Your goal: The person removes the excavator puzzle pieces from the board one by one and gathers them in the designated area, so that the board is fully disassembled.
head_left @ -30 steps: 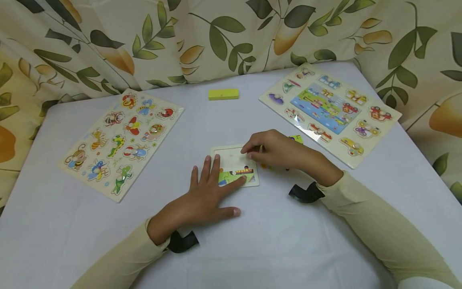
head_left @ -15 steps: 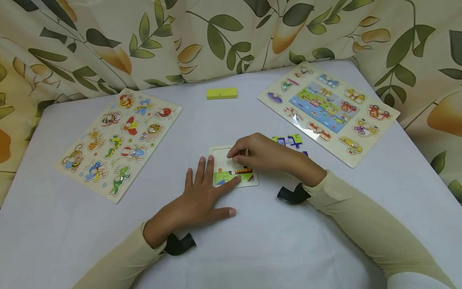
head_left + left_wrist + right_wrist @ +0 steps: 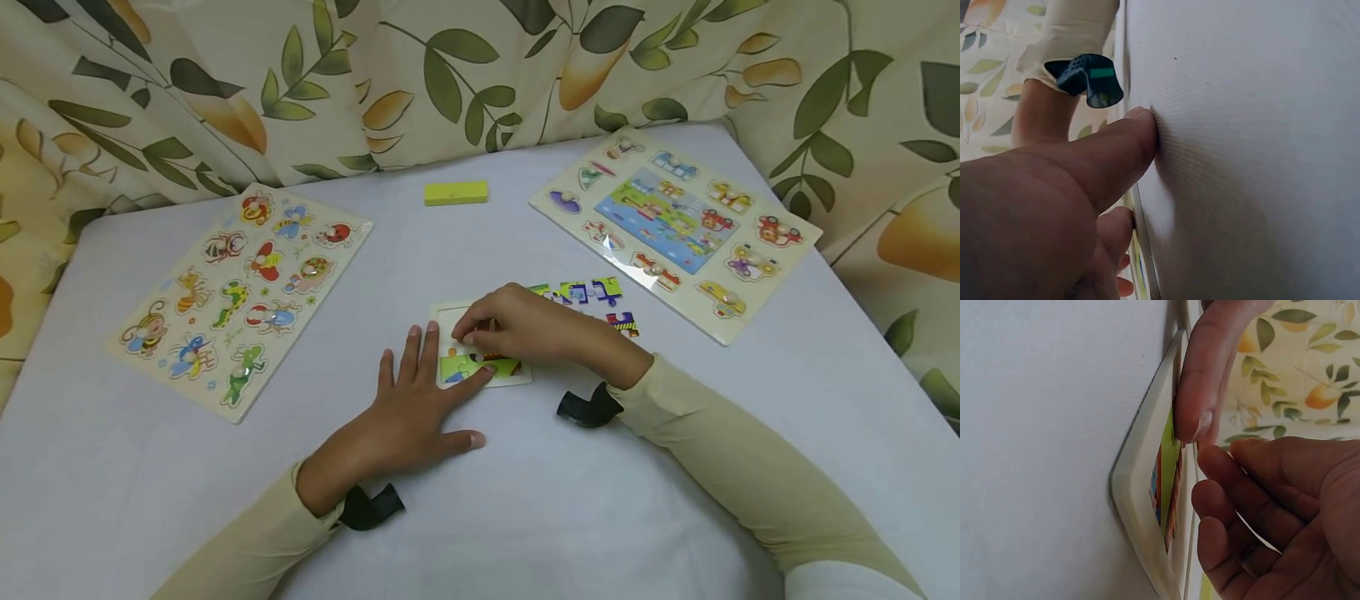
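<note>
A small square puzzle board [image 3: 436, 333] lies mid-table, with green-toned jigsaw pieces [image 3: 453, 368] along its near side. My left hand [image 3: 408, 425] is spread flat, its index fingertip resting on those pieces. Its thumb touches the tablecloth in the left wrist view. Over the board's bare upper part, my right hand [image 3: 517, 325] has its fingers curled, thumb tip close to the index tip. No piece shows between them. The right wrist view has the board's pale rim [image 3: 1132, 469] just beside these fingertips. Part of the board is hidden under the right hand.
Several loose jigsaw pieces [image 3: 606, 289] lie right of the board, partly behind the right hand. An insect peg puzzle [image 3: 281, 275] is at left, a vehicle peg puzzle [image 3: 675, 233] at back right. A yellow-green block [image 3: 455, 193] sits near the curtain [image 3: 450, 83].
My right hand has moved left across the board, uncovering more of the loose pieces at right. My left hand stays spread on the board. The whole view has shifted slightly.
</note>
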Motion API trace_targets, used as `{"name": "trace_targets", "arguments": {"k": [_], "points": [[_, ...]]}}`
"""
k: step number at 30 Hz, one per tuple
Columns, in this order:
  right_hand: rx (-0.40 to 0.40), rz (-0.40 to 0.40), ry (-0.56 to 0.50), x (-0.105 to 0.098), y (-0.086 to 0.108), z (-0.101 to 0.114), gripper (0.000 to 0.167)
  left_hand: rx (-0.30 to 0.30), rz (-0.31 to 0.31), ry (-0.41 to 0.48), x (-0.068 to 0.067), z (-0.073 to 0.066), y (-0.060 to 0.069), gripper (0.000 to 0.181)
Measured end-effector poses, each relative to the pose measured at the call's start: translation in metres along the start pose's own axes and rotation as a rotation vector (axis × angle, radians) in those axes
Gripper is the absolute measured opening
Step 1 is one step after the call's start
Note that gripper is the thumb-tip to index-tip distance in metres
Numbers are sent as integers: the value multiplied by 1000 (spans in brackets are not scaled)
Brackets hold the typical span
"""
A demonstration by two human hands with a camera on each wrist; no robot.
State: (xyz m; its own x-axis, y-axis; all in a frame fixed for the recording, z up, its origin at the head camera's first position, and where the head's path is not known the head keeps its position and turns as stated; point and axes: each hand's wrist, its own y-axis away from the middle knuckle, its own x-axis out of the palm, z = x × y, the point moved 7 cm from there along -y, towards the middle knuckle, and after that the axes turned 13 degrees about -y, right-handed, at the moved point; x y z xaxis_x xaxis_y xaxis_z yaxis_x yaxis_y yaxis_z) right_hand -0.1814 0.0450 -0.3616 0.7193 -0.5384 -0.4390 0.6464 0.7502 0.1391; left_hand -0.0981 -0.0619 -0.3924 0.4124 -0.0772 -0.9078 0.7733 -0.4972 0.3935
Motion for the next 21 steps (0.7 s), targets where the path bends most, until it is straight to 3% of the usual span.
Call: {"name": "trace_targets", "arguments": {"k": [21], "points": [[-8, 54, 6, 9, -9, 1, 17, 6, -7, -40, 2, 1, -1, 75]]}}
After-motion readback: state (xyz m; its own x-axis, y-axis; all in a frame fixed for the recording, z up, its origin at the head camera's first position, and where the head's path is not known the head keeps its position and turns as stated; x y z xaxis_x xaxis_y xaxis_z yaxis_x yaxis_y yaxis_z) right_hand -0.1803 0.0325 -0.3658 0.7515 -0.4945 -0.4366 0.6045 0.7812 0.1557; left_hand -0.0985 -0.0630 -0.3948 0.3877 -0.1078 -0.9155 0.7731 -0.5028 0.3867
